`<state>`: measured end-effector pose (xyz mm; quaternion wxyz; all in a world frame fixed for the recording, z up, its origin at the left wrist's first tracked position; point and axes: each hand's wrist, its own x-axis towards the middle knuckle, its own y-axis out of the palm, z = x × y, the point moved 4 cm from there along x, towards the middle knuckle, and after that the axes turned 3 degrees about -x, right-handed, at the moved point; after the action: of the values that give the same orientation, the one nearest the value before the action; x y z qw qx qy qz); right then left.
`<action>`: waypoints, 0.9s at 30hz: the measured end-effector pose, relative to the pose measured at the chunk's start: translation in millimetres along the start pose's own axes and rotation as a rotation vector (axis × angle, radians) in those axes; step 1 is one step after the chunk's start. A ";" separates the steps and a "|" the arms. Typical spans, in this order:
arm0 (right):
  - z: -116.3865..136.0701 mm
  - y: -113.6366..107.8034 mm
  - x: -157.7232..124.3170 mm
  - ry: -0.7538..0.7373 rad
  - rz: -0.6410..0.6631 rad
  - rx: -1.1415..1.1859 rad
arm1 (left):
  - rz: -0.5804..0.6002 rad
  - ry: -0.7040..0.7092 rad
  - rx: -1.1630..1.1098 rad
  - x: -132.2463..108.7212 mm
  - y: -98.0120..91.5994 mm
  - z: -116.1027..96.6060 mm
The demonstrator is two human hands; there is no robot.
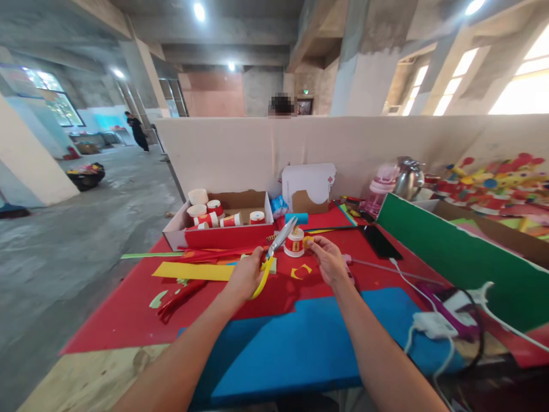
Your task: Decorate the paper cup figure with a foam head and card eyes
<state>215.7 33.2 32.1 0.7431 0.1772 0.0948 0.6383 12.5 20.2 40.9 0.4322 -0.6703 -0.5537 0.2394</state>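
Note:
My left hand [245,276] is closed round the yellow handles of a pair of scissors [278,241]; the silver blades point up and to the right. My right hand [328,258] pinches a small yellow piece [307,242] right beside a red-and-white paper cup [294,242] standing on the red sheet [128,303]. The blade tips reach just above the cup. Small yellow cut scraps [301,270] lie on the red sheet between my hands.
A cardboard box [223,228] holds several red-and-white cups. Yellow strip [193,271], blue foam sheet [300,343], black phone [380,241], power strip with cables [437,323], green board [454,257], pink bottle [380,194], kettle [408,177]. A person sits behind the partition [343,146].

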 end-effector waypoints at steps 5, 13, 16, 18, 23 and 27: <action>3.4 -1.9 0.4 -0.022 -0.004 -0.034 | 0.201 0.016 0.407 -7.7 -1.4 -6.1; 0.9 4.7 -4.8 0.016 0.066 -0.035 | 0.195 0.094 0.470 -10.6 -3.1 -16.0; 0.5 7.4 -6.0 0.032 0.085 -0.010 | 0.208 0.122 0.483 -11.9 -1.9 -18.3; -0.1 8.7 -6.3 0.045 0.093 0.009 | 0.208 0.134 0.494 -12.7 -1.7 -19.6; -0.5 10.5 -6.8 0.061 0.098 0.027 | 0.223 0.144 0.468 -13.6 -1.2 -22.1; 1.3 11.4 -8.1 0.052 0.108 0.006 | 0.239 0.158 0.468 -13.7 0.0 -22.9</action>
<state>204.3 26.5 37.0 0.7044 0.1678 0.1063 0.6815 27.1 0.0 50.5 0.5859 -0.6293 -0.3650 0.3571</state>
